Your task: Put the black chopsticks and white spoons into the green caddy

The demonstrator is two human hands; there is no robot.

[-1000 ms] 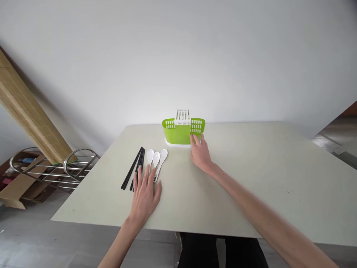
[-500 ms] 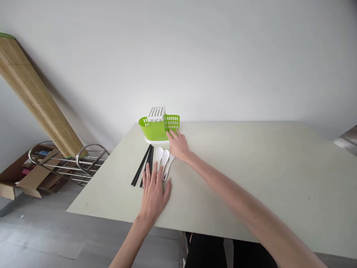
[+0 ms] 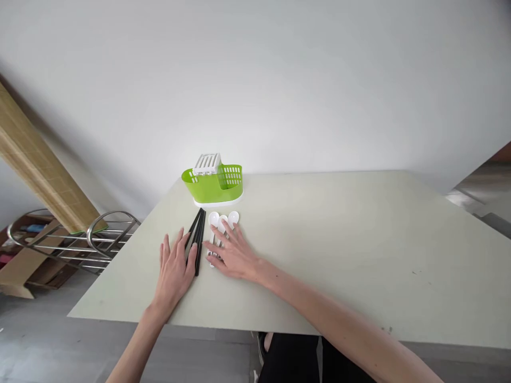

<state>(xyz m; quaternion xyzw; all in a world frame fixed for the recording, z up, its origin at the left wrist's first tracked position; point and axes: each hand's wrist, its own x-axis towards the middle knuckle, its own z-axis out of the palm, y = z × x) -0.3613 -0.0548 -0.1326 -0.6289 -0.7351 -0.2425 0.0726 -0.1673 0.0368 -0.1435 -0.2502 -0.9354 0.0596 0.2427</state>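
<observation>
Several black chopsticks lie side by side on the table, and my left hand rests over their left side with its fingers spread. Just right of them are three white spoons, bowls pointing away from me. My right hand lies with fingers apart across the spoon handles, covering part of them. Behind the utensils stands a green cutlery basket with a white base and a white slatted piece on its top left. Neither hand is closed around anything.
The pale table backs onto a white wall. Left of it on the floor are a metal rack, an open cardboard box and a leaning rolled mat.
My right hand has come back from the basket onto the spoons. My left hand has shifted left to the chopsticks, which are now closer together. The view has turned slightly right.
</observation>
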